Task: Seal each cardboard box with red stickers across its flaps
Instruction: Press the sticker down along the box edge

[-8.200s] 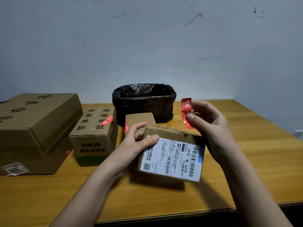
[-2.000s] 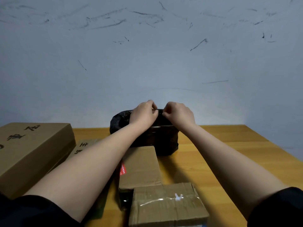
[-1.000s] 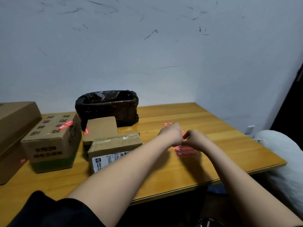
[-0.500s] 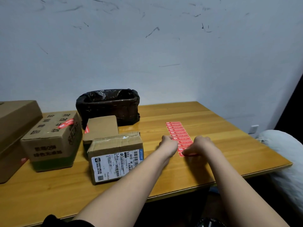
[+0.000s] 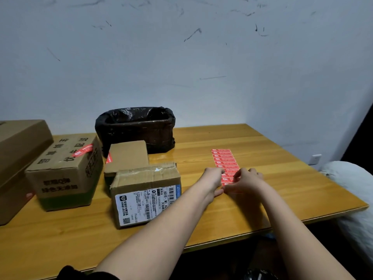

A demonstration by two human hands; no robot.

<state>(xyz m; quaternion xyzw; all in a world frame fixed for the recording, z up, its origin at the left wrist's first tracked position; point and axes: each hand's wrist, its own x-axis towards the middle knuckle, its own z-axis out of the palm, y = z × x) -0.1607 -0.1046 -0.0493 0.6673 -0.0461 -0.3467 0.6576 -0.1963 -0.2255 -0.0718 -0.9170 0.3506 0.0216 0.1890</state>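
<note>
Both hands, left hand (image 5: 212, 179) and right hand (image 5: 247, 179), pinch at the flimsy sticker sheet (image 5: 225, 161); a sticker's corner looks best for peeling.

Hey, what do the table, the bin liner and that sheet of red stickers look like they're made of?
Table: looks like wood or wood veneer with a glossy varnish; grain lines and reflections show. Bin liner: thin black plastic film, crinkled and shiny. Sheet of red stickers: probably coated paper or plastic label stock, lying flat with white print; which of the two I can't tell.
</note>
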